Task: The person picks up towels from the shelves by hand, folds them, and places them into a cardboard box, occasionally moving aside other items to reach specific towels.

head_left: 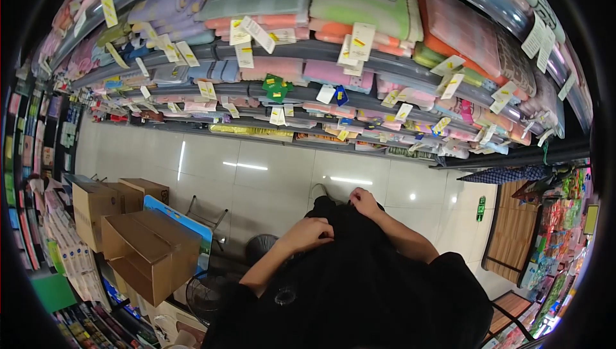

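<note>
Pale tiled shop floor [282, 188] surrounds the wearer's black shirt [385, 291], probably soft, light, easiest grasped by a fold. At its front, left hand [313, 233] and right hand [366, 202] curl, fingers bunched; any pinch unclear. Beyond it, folded towels [359, 5]; left of it, an open cardboard box [152, 236].

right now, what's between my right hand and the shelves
In the head view, tiled floor with a bright reflected streak shows between your right hand and the shelves.
</note>
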`<state>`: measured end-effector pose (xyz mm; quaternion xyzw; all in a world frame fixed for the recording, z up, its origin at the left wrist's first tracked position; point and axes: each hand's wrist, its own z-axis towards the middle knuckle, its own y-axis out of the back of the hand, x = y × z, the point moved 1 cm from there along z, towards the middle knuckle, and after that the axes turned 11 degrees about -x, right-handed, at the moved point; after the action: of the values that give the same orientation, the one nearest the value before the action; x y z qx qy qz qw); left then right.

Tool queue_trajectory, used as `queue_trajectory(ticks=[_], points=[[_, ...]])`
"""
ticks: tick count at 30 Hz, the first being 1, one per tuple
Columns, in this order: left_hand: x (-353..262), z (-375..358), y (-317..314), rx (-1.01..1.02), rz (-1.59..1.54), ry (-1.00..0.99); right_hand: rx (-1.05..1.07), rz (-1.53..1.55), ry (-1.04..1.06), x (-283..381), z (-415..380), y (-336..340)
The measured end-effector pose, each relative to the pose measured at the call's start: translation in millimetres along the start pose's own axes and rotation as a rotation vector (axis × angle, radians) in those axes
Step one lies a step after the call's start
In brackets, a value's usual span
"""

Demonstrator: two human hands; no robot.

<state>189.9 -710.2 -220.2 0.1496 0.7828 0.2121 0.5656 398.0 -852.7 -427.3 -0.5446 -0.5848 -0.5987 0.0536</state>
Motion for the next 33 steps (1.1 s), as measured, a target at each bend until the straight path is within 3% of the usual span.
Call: queue_trajectory(ticks=[4,6,11,13,20,24,26,29,32,33], points=[[7.4,-21.1,-7.5,-0.153,-0.087,0.020,-0.006,0.330,0.016,63.1,58.4,5.7],[5.8,-27.1,-12.3,-0.200,-0.104,0.045,-0.034,0.712,0.010,95.3,103.8,3.7],[5.3,-32.5,-22.6,-0.313,-0.179,0.064,-0.293,0.893,-0.070,204.9,166.9,19.8],[1.7,-30.8,-23.5,-0.353,-0.253,0.088,-0.319,1.087,-0.369,224.5,178.5,18.7],[3.2,-12.5,-24.1,-0.295,-0.293,0.110,-0.420,1.233,-0.591,234.7,197.3,13.6],[5.1,2.2,-11.7,-0.229,-0.200,0.036,-0.494,1.484,-0.744,229.3,198.8,18.8],[10.2,10.6,-7.4,-0.204,-0.180,0.014,-0.423,1.638,-0.752,221.8,200.4,18.4],[24.2,26.5,3.9,-0.272,-0.128,0.048,-0.316,1.694,-0.700,206.0,205.0,16.0],[27.8,54.3,44.0,-0.514,0.094,-0.068,-0.211,1.779,-0.664,196.7,194.3,11.8],[29.1,68.8,60.3,-0.602,0.212,-0.139,-0.178,1.665,-0.656,193.3,185.4,10.1]])
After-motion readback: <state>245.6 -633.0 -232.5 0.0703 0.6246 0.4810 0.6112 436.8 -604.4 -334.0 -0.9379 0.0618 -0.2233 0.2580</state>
